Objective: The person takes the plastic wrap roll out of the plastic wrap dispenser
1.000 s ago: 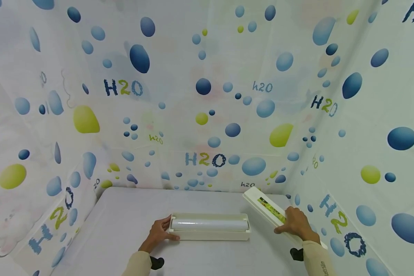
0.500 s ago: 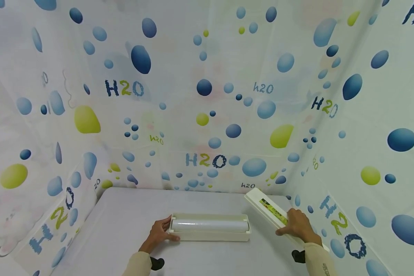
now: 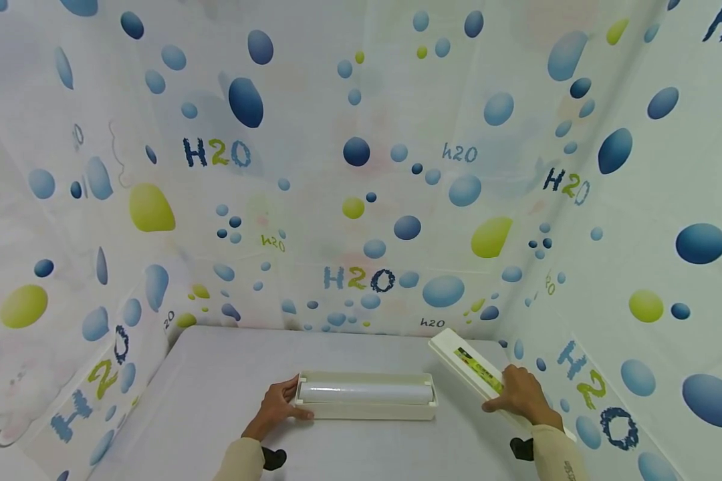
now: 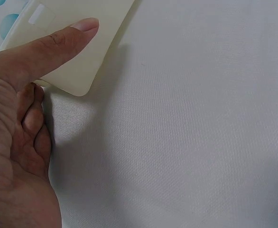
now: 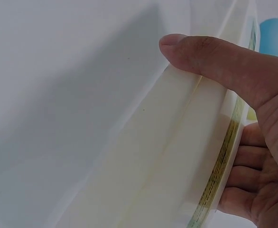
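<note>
An off-white open box [image 3: 373, 411] lies lengthwise on the table, with a shiny, clear-wrapped roll [image 3: 367, 392] inside. My left hand [image 3: 277, 407] grips the box's left end, thumb along the near side; in the left wrist view the thumb presses flat on the box [image 4: 77, 71]. Off to the right, my right hand [image 3: 522, 394] holds a long white lid [image 3: 451, 344] with a green-yellow label, slanting from far left to near right. In the right wrist view the thumb lies on one side of the lid [image 5: 177, 123] and the fingers on the other.
The white-covered table [image 3: 234, 354] meets a back wall sheet [image 3: 307, 214] printed with blue and green drops and H2O lettering. Similar sheets stand close on the left and right sides.
The right hand and the lid have shifted slightly to the right and nearer. The left hand and the box have stayed in place.
</note>
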`<move>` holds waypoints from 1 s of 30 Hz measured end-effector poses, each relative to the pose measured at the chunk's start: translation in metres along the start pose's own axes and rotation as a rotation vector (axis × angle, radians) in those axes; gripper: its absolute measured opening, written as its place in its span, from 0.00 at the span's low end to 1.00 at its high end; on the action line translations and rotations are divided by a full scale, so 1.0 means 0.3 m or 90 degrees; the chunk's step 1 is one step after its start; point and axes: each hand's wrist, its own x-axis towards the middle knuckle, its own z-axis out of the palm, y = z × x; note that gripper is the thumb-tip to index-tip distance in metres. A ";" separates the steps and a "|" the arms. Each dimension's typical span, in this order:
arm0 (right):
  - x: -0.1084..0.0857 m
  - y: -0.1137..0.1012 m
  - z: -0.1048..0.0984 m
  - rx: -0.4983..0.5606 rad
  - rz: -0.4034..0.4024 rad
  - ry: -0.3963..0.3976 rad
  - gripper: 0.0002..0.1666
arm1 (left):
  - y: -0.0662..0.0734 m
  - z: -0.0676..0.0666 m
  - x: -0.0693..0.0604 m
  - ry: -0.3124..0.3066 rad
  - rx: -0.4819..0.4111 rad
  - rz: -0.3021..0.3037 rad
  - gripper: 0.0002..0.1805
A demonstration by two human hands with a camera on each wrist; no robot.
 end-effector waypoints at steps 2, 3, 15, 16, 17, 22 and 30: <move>-0.002 0.002 0.001 0.001 0.003 0.001 0.43 | -0.002 0.000 0.000 0.002 -0.001 -0.001 0.62; -0.003 0.002 0.001 0.001 0.005 0.002 0.43 | -0.004 0.000 0.000 0.002 -0.006 -0.004 0.62; -0.011 0.006 0.002 0.004 0.009 0.002 0.44 | -0.012 0.000 -0.003 -0.005 -0.002 0.021 0.62; -0.012 0.009 0.004 0.003 0.007 0.001 0.44 | -0.014 0.000 -0.002 -0.004 0.000 0.022 0.62; -0.013 0.009 0.004 0.002 0.008 0.001 0.44 | -0.018 0.000 -0.001 -0.002 0.001 0.024 0.63; -0.013 0.015 0.013 -0.002 0.004 0.006 0.43 | -0.034 -0.001 0.006 -0.005 -0.006 0.017 0.63; -0.015 0.017 0.022 -0.007 0.012 0.006 0.44 | -0.012 -0.003 -0.002 -0.001 -0.003 0.021 0.62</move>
